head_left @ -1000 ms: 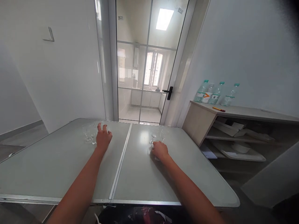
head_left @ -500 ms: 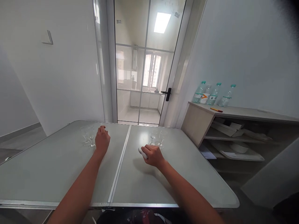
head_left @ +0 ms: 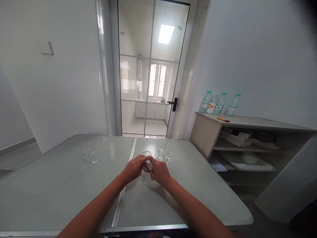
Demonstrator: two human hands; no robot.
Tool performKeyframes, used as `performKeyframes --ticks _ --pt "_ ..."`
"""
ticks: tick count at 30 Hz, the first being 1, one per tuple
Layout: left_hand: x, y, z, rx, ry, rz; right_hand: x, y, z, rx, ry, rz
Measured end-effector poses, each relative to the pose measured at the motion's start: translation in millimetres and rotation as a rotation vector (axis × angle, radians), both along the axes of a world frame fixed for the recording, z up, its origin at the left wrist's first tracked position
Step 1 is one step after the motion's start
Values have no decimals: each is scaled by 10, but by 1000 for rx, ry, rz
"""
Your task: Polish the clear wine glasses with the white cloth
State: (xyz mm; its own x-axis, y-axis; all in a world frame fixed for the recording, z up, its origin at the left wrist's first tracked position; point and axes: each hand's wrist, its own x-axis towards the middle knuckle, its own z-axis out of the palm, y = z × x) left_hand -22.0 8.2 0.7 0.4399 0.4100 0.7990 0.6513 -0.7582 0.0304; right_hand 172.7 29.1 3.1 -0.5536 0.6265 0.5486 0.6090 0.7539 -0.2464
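Over the table's middle seam, my hands have come together around a clear stemmed glass (head_left: 147,153). My left hand (head_left: 133,169) is closed on it from the left, its fingertips near those of the other hand. A small white cloth (head_left: 152,177) is bunched in my closed right hand (head_left: 160,171), up against the glass. Fingers hide much of both. Just beyond my right hand, two clear stemmed glasses (head_left: 168,154) stand upright. Farther left is a group of similar clear glasses (head_left: 89,154); their transparency makes them hard to tell apart.
The pale table (head_left: 61,191) has a metal edge. To the right, a wooden shelf unit (head_left: 204,132) carries several plastic bottles (head_left: 219,105) and a yellow-and-red pen (head_left: 223,119). A glazed door (head_left: 160,115) stands behind the table.
My left hand has moved right from the left glasses to the middle, now with a glass. My right hand, still with the cloth, has shifted slightly and meets it. The view has tilted up slightly.
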Motion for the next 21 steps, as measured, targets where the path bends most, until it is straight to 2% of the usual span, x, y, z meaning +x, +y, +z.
performKeyframes --ticks 2,5,7,9,11,13,16,19,21 --pt "14 -27 32 41 -33 -42 9 29 -33 50 34 -28" --pt "19 -61 117 0 -273 9 25 81 -69 59 179 -34" --pt "32 -77 162 -164 -405 53 35 116 -88 17 296 2" --pt "59 -79 163 -392 -431 33 35 141 -109 -51 379 73" --pt "98 -66 119 -589 -424 -19 25 147 -125 -137 443 136" --pt "138 -47 54 -707 -447 -46 16 134 -123 -233 501 164" --pt "165 -26 -6 -694 -477 47 48 89 -57 -301 547 175" --pt "119 -16 7 -568 -466 234 125 38 63 -232 535 234" --pt "60 -6 28 -505 -443 333 155 11 135 -196 456 311"
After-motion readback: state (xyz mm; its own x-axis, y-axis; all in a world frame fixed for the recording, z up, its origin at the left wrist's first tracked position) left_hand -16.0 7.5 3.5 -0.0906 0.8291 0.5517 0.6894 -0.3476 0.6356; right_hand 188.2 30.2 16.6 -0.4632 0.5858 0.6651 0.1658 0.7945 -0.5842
